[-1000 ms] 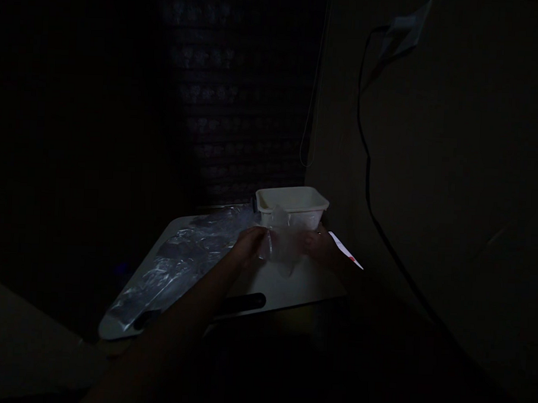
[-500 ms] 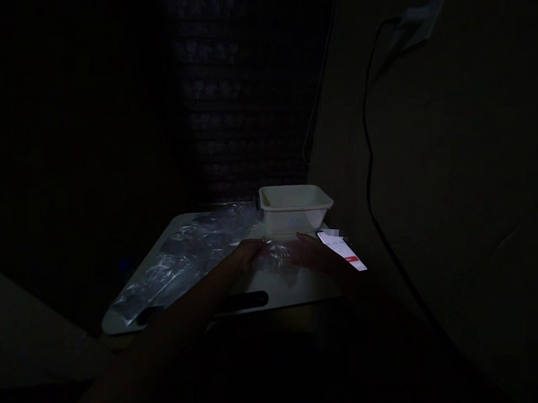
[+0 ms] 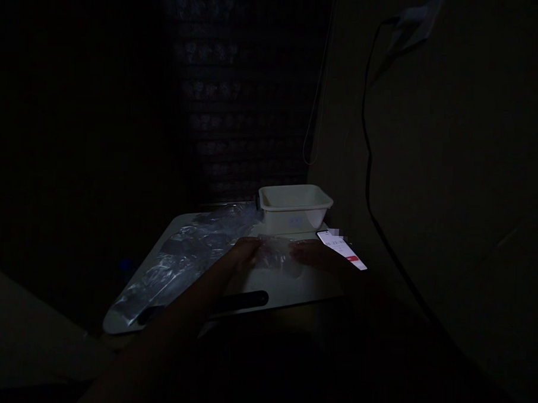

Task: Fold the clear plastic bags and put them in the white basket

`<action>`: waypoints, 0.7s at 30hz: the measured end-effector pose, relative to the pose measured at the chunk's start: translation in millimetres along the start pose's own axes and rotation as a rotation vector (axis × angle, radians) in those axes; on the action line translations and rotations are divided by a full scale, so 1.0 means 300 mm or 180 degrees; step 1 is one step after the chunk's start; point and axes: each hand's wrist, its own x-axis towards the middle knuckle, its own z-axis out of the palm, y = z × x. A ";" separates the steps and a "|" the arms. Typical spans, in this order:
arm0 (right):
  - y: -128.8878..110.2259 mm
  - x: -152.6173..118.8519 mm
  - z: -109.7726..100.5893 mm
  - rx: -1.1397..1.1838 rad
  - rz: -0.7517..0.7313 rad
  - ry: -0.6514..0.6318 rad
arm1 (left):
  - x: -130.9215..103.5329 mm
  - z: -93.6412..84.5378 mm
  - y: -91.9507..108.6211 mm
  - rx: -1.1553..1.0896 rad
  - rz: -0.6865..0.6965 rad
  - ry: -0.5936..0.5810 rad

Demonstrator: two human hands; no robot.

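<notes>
A small clear plastic bag (image 3: 278, 258) is stretched between my two hands, just above or on the white tabletop (image 3: 287, 286). My left hand (image 3: 246, 251) closes on its left edge, the fingers partly in shadow. At the bag's right side, my right hand (image 3: 309, 252) has its fingers closed on the plastic. More clear plastic bags (image 3: 181, 260) lie spread in a crumpled layer to the left of my left hand. Behind the hands stands a white plastic tub (image 3: 292, 217), and I see nothing in the visible part of its inside.
A lit phone (image 3: 343, 250) lies at the table's right edge. Along the right wall a dark cable (image 3: 369, 164) hangs from a socket (image 3: 413, 26). A dark slatted blind (image 3: 237, 105) with a looped cord is behind the table. The room is very dark.
The plastic bag between my hands has gone from bunched up to flatter and more spread. My right hand has lowered slightly, its thumb no longer raised. The tub and phone stay put.
</notes>
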 end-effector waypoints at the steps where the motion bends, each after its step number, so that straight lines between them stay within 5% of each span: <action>1: -0.008 -0.005 0.000 0.0028 0.0070 -0.0061 | -0.003 -0.001 0.003 -0.0004 -0.0005 -0.0064; 10: -0.054 -0.031 -0.017 0.0112 -0.0069 -0.0060 | -0.039 0.003 0.032 -0.0256 -0.0206 -0.0112; 21: 0.000 0.011 -0.012 0.0949 0.0465 -0.0128 | -0.026 0.008 0.024 -0.0193 -0.0314 -0.0184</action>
